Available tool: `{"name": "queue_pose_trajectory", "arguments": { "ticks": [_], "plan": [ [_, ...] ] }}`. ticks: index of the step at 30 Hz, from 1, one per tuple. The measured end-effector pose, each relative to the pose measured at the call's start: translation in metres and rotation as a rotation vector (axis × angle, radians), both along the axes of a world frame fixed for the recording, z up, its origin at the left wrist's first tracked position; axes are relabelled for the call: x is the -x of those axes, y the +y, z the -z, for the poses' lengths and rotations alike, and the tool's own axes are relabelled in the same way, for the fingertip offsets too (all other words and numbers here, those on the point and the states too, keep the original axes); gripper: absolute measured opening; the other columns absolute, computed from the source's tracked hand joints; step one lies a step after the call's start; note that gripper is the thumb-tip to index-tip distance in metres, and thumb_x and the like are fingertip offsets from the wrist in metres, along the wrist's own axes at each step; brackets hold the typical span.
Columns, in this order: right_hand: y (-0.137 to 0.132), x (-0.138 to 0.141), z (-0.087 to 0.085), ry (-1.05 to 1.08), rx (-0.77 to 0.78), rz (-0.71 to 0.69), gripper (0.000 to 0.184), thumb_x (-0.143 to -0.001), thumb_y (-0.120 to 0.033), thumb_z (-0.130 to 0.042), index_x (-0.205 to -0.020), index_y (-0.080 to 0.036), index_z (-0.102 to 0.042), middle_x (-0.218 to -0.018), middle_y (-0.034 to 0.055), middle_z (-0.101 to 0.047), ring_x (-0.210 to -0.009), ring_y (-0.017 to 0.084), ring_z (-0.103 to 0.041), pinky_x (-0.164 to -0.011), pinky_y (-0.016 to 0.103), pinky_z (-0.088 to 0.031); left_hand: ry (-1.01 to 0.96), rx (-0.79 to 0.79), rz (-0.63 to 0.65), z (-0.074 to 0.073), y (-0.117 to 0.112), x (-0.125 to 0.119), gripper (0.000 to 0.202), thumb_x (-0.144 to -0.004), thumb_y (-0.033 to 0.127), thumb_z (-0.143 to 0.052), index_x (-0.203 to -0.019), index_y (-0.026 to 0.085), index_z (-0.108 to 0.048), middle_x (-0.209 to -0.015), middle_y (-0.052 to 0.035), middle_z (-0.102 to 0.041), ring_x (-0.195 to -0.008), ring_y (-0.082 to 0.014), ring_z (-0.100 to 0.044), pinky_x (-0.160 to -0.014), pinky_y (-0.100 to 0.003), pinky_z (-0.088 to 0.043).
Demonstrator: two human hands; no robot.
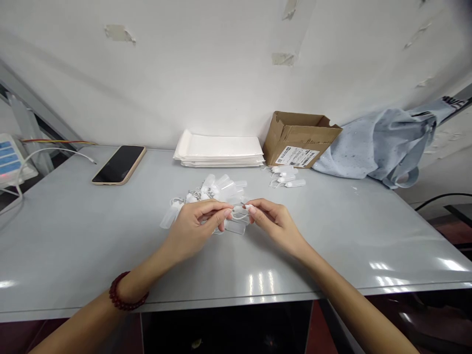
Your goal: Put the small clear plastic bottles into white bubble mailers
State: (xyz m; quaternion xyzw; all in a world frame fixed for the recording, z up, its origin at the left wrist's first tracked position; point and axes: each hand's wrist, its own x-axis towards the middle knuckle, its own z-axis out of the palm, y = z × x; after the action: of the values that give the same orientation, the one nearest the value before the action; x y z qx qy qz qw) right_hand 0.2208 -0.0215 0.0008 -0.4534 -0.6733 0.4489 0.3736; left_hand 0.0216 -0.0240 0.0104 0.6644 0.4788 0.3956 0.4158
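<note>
My right hand [275, 221] pinches a small white needle-tip cap [248, 206], with a thin dark metal needle pointing left from it. Facing it, my left hand [199, 221] is closed in a pinch at the other end of a thin white strap loop [239, 216]; the small part between those fingertips is mostly hidden. Under and behind both hands lies a pile of clear plastic squeeze bottles [224, 188] with white caps. One bottle [235, 226] lies just below the fingertips, another [170, 214] left of my left hand.
Several capped bottles [295, 183] lie apart at the right, before an open cardboard box [300, 140]. A stack of white envelopes [221, 150] is by the wall. A phone [120, 164] and a white cable [55, 149] lie left. Light blue cloth [365, 145] drapes at the right.
</note>
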Motion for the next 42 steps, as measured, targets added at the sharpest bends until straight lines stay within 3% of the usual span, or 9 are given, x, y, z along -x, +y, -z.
{"name": "queue_pose_trajectory", "arguments": {
  "ticks": [10,25,42],
  "plan": [
    [-0.0024,0.0027,0.0024,0.068,0.029,-0.132,0.023,-0.092,-0.034,-0.050,-0.089,-0.016,-0.064,-0.072,-0.0007,-0.056,-0.069,0.010,-0.051,-0.065,0.023,-0.040,-0.044,0.058,0.024,0.0021,-0.0012,-0.0017,0.016,-0.084,0.029,-0.060,-0.082,0.018,-0.070,-0.065,0.0017,-0.064,-0.055,-0.0088,-0.055,-0.053,-0.019,-0.045],
    [-0.0026,0.0021,0.0032,0.001,-0.010,-0.138,0.027,-0.092,-0.037,-0.048,-0.095,-0.017,-0.066,-0.082,0.0028,-0.064,-0.071,0.013,-0.053,-0.068,0.026,-0.043,-0.038,0.032,0.063,0.0044,-0.0021,-0.0009,0.017,-0.086,0.029,-0.058,-0.083,0.018,-0.070,-0.068,0.0014,-0.062,-0.055,-0.0079,-0.054,-0.053,-0.018,-0.046],
    [-0.0037,0.0018,0.0046,-0.047,-0.038,-0.139,0.025,-0.091,-0.035,-0.049,-0.091,-0.017,-0.067,-0.073,0.0007,-0.061,-0.065,0.012,-0.052,-0.061,0.025,-0.041,0.003,-0.029,0.096,0.0021,-0.0021,-0.0024,0.016,-0.085,0.023,-0.057,-0.080,0.016,-0.070,-0.067,0.0011,-0.062,-0.053,-0.0076,-0.054,-0.053,-0.018,-0.046]
  ]
}}
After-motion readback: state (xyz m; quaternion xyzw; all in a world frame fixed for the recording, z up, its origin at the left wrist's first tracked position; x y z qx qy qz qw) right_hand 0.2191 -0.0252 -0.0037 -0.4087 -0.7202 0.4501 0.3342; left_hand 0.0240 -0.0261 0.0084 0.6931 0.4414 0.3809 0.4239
